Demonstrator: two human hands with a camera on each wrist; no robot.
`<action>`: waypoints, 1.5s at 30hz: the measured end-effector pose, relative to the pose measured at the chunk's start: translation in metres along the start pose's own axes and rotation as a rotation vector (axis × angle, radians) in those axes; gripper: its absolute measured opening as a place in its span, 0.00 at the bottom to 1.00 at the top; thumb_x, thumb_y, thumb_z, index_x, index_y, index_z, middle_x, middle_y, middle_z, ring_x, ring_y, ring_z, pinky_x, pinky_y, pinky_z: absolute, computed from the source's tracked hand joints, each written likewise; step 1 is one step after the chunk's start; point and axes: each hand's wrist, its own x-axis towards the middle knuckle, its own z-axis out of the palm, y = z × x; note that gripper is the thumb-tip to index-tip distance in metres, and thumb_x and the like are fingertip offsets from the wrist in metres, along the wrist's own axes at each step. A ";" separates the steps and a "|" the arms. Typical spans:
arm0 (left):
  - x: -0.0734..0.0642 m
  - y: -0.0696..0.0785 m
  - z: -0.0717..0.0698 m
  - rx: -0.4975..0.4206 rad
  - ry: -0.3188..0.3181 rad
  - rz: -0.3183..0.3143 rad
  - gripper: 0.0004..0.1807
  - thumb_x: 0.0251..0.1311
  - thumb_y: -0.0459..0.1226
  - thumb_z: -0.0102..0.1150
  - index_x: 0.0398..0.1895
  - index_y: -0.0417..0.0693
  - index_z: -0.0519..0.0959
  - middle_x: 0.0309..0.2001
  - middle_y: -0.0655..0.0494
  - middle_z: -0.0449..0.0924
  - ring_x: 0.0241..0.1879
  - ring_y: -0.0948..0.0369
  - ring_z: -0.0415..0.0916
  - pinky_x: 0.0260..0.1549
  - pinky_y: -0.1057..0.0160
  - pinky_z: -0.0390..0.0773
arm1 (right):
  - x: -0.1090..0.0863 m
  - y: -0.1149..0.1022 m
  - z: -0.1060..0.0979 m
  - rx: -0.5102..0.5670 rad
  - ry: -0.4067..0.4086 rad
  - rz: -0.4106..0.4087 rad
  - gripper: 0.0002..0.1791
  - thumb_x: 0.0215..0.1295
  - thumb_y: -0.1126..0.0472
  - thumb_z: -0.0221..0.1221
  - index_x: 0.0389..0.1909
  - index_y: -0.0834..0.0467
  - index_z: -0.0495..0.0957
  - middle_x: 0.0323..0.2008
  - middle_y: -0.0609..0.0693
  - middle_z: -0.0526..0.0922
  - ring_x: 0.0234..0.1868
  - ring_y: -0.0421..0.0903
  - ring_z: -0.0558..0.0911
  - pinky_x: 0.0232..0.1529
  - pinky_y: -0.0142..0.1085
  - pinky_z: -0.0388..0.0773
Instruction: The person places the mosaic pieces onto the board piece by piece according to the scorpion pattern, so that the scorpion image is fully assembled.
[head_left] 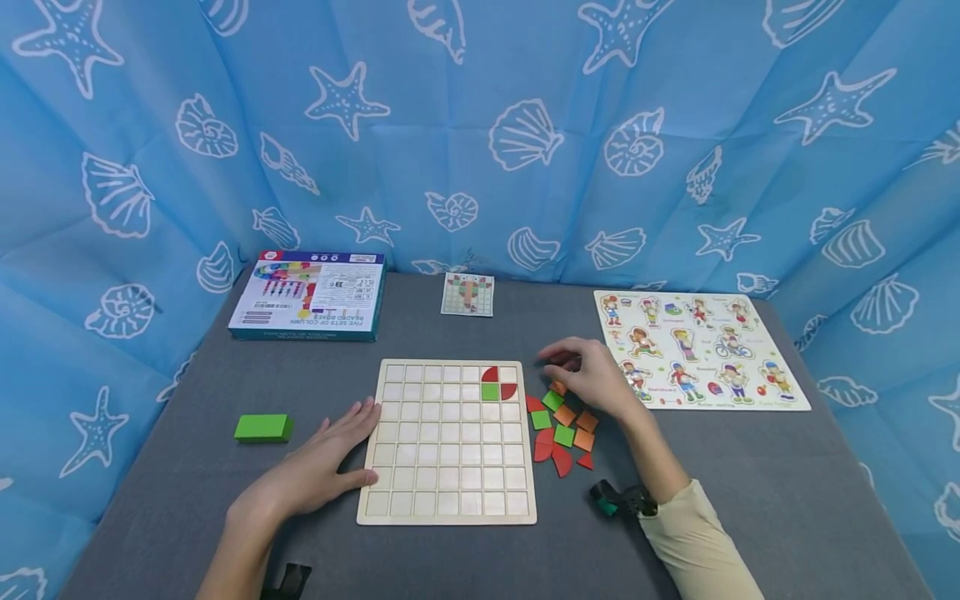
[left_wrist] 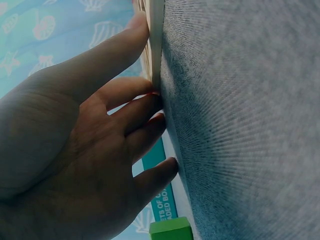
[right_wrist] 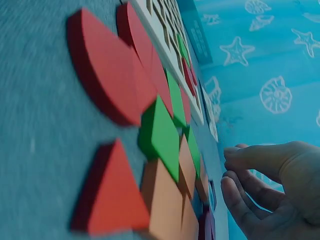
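My left hand (head_left: 318,462) rests at the left side of a pale wooden grid board (head_left: 371,500), fingers extended and thumb against its edge. In the left wrist view the fingertips (left_wrist: 155,120) touch the board's side and the grey cloth. Over the far end of a loose heap of coloured pieces, my right hand (head_left: 592,375) hovers with loosely bent fingers, nothing visible between them. The heap has red quarter-rounds (head_left: 561,460), green squares (head_left: 564,435), orange squares (head_left: 583,440) and a red triangle (right_wrist: 112,195). On the board's upper right sit two red quarter-rounds (head_left: 508,391) and a green square (head_left: 490,392).
A small pattern card (head_left: 467,294) lies behind the board. At the back left is a flat box (head_left: 307,296), with a green block (head_left: 263,428) nearer. To the right lies a picture puzzle board (head_left: 705,350). A shell-print blue curtain (head_left: 450,167) surrounds the table.
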 end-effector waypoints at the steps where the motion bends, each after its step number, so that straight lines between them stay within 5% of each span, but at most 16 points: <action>1: 0.000 0.000 0.000 0.001 -0.001 -0.002 0.53 0.68 0.48 0.73 0.89 0.44 0.53 0.89 0.42 0.47 0.89 0.38 0.44 0.84 0.26 0.44 | -0.001 0.002 -0.002 0.000 0.006 0.010 0.12 0.70 0.70 0.70 0.53 0.64 0.89 0.48 0.61 0.92 0.45 0.55 0.91 0.41 0.32 0.86; 16: 0.001 -0.001 0.000 0.004 0.001 0.003 0.53 0.69 0.48 0.73 0.88 0.44 0.53 0.89 0.41 0.47 0.89 0.38 0.44 0.84 0.25 0.44 | -0.008 0.018 -0.016 -0.071 -0.014 0.134 0.12 0.68 0.69 0.71 0.51 0.66 0.88 0.43 0.62 0.91 0.40 0.49 0.88 0.37 0.29 0.83; 34: 0.001 -0.001 0.001 0.012 0.004 -0.005 0.54 0.68 0.49 0.73 0.88 0.44 0.54 0.90 0.42 0.47 0.89 0.39 0.44 0.84 0.27 0.45 | -0.009 0.017 -0.019 -0.099 -0.082 0.117 0.11 0.69 0.67 0.70 0.50 0.65 0.88 0.38 0.57 0.88 0.34 0.44 0.80 0.31 0.32 0.75; 45: 0.000 0.000 0.001 0.013 0.009 0.002 0.53 0.68 0.48 0.74 0.88 0.44 0.54 0.89 0.42 0.48 0.89 0.39 0.45 0.84 0.27 0.45 | -0.011 0.012 -0.020 -0.076 -0.055 0.066 0.07 0.71 0.67 0.69 0.47 0.62 0.89 0.35 0.55 0.89 0.32 0.42 0.83 0.31 0.31 0.78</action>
